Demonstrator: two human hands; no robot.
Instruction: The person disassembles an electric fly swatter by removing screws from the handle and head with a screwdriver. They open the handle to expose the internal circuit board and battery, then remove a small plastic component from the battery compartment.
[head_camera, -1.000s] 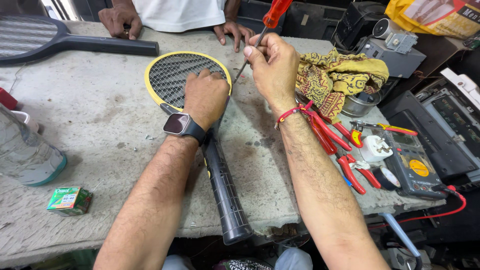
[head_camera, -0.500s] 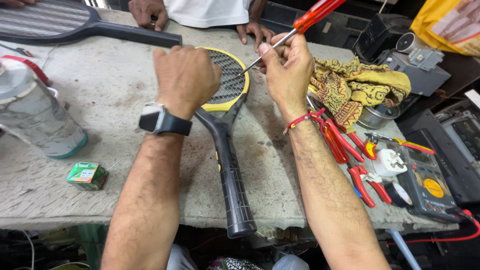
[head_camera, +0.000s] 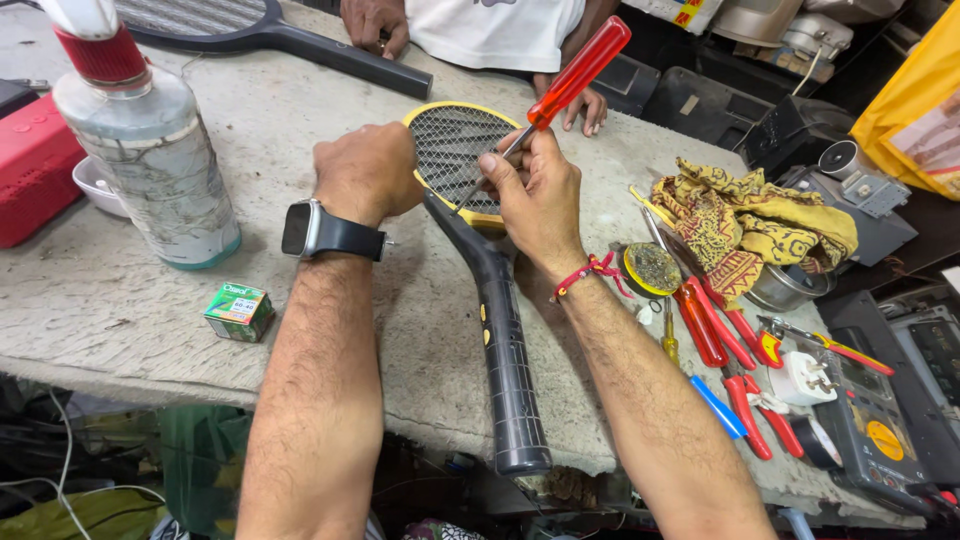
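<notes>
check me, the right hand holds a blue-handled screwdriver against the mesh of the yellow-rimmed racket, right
Not quite: the head view shows the screwdriver handle is red, not blue. The right hand does hold it against the mesh of the yellow-rimmed racket.

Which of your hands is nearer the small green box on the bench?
Left. The left hand rests on the racket head, up from the green box; the right hand, holding the screwdriver, is farther right.

Glossy red plastic screwdriver handle (head_camera: 580, 72), metal mesh racket (head_camera: 455, 155), rough stone bench (head_camera: 120, 320).
</notes>
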